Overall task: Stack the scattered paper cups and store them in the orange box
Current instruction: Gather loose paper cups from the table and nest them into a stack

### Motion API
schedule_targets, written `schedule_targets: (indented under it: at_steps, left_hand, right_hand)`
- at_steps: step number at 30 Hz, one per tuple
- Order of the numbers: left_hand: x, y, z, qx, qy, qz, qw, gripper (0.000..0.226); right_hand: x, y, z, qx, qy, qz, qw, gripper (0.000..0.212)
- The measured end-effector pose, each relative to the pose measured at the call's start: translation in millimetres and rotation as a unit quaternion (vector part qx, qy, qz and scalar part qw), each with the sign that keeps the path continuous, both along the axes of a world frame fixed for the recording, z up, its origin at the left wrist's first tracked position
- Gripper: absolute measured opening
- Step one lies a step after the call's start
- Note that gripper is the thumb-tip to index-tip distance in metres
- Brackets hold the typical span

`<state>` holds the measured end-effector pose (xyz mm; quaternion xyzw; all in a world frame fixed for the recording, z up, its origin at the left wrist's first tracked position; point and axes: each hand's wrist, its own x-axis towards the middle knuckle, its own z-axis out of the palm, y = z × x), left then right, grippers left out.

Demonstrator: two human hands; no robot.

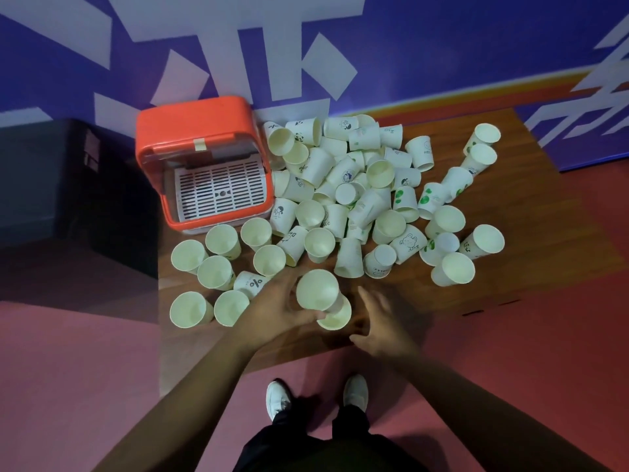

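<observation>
Left hand [282, 308] grips an upright paper cup [318, 289]

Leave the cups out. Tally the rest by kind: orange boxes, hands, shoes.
orange box: 1
hands: 2 (left hand, right hand)
white shoes: 2
Total: 5

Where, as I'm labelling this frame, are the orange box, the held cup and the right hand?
orange box [190, 129], head view, top panel.
held cup [316, 289], head view, open mouth.
right hand [383, 323], head view, its back.
</observation>
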<state>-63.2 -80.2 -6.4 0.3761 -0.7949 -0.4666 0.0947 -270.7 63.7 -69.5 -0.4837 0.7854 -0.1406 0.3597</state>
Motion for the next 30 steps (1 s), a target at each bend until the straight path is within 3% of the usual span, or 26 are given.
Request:
schedule_targets:
  at_steps: [10, 16, 24, 30]
  left_hand:
    - [-42, 16, -50, -0.090, -0.154, -0.088, 0.980, 0.088]
    - [-60, 23, -68, -0.071, -0.154, -0.092, 0.981, 0.086]
    - [-37, 16, -81, -0.049, -0.116, -0.055, 0.990, 0.084]
    - [-40, 6, -84, -0.042, -0.128, -0.056, 0.989, 0.090]
  right_hand:
    - [-64, -14, -5, 0.013, 0.073, -0.113, 0.991, 0.078]
    - [-81, -69, -17, 0.016, 0.107, -0.086, 0.990, 0.076]
    - [-77, -82, -28, 0.001, 0.257, -0.005, 0.966, 0.058]
    - [-81, -62, 10, -0.074, 0.222, -0.081, 0.969, 0.054]
